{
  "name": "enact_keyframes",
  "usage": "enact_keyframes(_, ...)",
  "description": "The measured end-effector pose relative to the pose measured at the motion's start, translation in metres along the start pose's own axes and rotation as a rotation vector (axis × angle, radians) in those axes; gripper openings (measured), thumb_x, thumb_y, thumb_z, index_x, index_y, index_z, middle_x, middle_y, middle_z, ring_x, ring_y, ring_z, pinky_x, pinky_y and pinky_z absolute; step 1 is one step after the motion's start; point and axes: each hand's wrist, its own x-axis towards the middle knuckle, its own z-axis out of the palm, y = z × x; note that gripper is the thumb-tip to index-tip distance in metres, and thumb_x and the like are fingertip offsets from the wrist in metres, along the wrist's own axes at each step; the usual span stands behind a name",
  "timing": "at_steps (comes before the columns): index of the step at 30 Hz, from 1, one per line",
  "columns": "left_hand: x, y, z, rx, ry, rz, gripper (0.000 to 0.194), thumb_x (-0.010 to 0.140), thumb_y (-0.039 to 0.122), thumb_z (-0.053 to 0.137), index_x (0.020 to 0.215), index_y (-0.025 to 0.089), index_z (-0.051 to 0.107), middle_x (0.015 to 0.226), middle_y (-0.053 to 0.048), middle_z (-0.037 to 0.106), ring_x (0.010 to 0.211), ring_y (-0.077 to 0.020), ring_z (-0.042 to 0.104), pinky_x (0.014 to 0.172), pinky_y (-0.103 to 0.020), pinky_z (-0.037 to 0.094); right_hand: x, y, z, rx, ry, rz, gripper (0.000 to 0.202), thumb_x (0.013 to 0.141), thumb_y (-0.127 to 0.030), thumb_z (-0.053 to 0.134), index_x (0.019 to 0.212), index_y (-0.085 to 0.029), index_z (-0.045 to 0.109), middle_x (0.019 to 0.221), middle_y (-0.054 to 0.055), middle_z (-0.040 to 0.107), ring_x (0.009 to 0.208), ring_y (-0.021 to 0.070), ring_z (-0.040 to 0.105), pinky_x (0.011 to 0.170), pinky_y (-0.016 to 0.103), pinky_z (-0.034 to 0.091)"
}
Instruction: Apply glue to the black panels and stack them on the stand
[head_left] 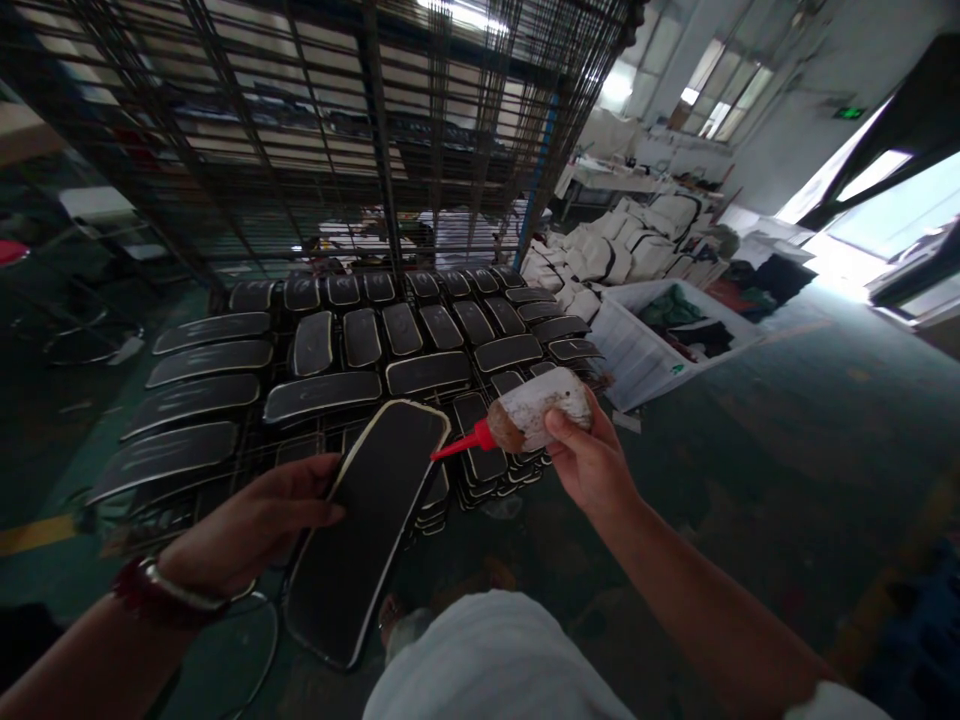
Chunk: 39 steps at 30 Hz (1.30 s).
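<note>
My left hand (pixel 274 515) grips a long black panel (pixel 371 530) with rounded corners by its left edge, thumb on the face. The panel is held tilted, and a pale line runs along much of its rim. My right hand (pixel 592 450) is wrapped round a stained white glue bottle (pixel 536 410) lying almost level. Its red nozzle (pixel 457 443) points left, with the tip at the panel's upper right edge. Whether the tip touches the edge I cannot tell. Rows of similar black panels (pixel 322 395) lie beyond my hands, several with pale rims.
A tall wire-mesh rack (pixel 382 140) stands behind the laid-out panels. To the right is a white bin (pixel 637 345) with dark and green cloth in it, beside a heap of white bundles (pixel 622 245). A stool (pixel 112 215) stands at the left.
</note>
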Motion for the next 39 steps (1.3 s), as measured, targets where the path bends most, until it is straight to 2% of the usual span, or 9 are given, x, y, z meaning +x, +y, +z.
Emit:
enact_keyframes(4, 0.002, 0.001, 0.000, 0.065, -0.159, 0.013, 0.044, 0.066, 0.008, 0.092, 0.108, 0.015, 0.082, 0.102, -0.016, 0.088, 0.082, -0.0339, 0.084, 0.073, -0.043, 0.071, -0.008, 0.006, 0.000, -0.010, 0.001, 0.026, 0.048, 0.073, -0.033, 0.098, 0.114, -0.029, 0.074, 0.100, -0.003, 0.076, 0.089, 0.0167, 0.071, 0.083, 0.028, 0.060)
enact_keyframes(7, 0.003, 0.000, -0.001, 0.093, -0.180, 0.024, 0.045, 0.069, 0.012, 0.092, 0.112, 0.015, 0.080, 0.107, -0.016, 0.087, 0.085, -0.0321, 0.085, 0.075, -0.041, 0.071, -0.014, 0.009, 0.001, 0.007, 0.000, 0.044, 0.051, 0.072, -0.033, 0.099, 0.116, -0.029, 0.075, 0.100, -0.002, 0.076, 0.089, 0.0174, 0.070, 0.081, 0.028, 0.060)
enact_keyframes(11, 0.004, -0.002, 0.001, 0.078, -0.144, 0.021, 0.047, 0.068, 0.011, 0.091, 0.113, 0.012, 0.077, 0.105, -0.017, 0.087, 0.082, -0.0315, 0.084, 0.073, -0.040, 0.071, -0.022, 0.010, 0.002, 0.025, -0.032, 0.059, 0.051, 0.071, -0.030, 0.099, 0.117, -0.029, 0.075, 0.101, -0.001, 0.075, 0.090, 0.0171, 0.069, 0.082, 0.027, 0.059)
enact_keyframes(17, 0.003, 0.000, 0.015, 0.060, -0.020, 0.017, 0.058, 0.065, 0.006, 0.086, 0.121, 0.010, 0.072, 0.097, -0.016, 0.087, 0.072, -0.0301, 0.083, 0.067, -0.039, 0.070, -0.035, 0.011, 0.000, -0.030, -0.085, 0.045, 0.060, 0.070, -0.030, 0.099, 0.124, -0.029, 0.073, 0.106, 0.001, 0.074, 0.093, 0.0201, 0.069, 0.080, 0.030, 0.058)
enact_keyframes(27, 0.013, -0.003, 0.016, 0.027, 0.097, 0.026, 0.037, 0.056, 0.006, 0.086, 0.092, 0.014, 0.082, 0.084, -0.016, 0.086, 0.064, -0.0305, 0.080, 0.060, -0.038, 0.069, -0.053, 0.010, -0.011, -0.119, -0.364, 0.019, 0.067, 0.088, -0.035, 0.088, 0.146, -0.033, 0.055, 0.128, 0.010, 0.076, 0.115, 0.0324, 0.074, 0.097, 0.048, 0.059)
enact_keyframes(34, 0.017, -0.001, 0.013, 0.008, 0.137, 0.038, 0.033, 0.058, 0.005, 0.083, 0.090, 0.015, 0.082, 0.082, -0.014, 0.086, 0.061, -0.0295, 0.079, 0.060, -0.040, 0.069, -0.061, 0.008, -0.012, -0.193, -0.458, -0.042, 0.069, 0.090, -0.038, 0.087, 0.149, -0.033, 0.051, 0.137, 0.011, 0.073, 0.122, 0.0333, 0.072, 0.099, 0.050, 0.061)
enact_keyframes(39, 0.018, 0.001, 0.012, 0.004, 0.183, 0.055, 0.035, 0.059, 0.003, 0.080, 0.093, 0.013, 0.081, 0.081, -0.014, 0.085, 0.063, -0.0310, 0.080, 0.060, -0.040, 0.069, -0.068, 0.002, -0.007, -0.217, -0.512, -0.078, 0.065, 0.092, -0.037, 0.087, 0.147, -0.036, 0.054, 0.136, 0.009, 0.074, 0.124, 0.0305, 0.072, 0.101, 0.046, 0.060)
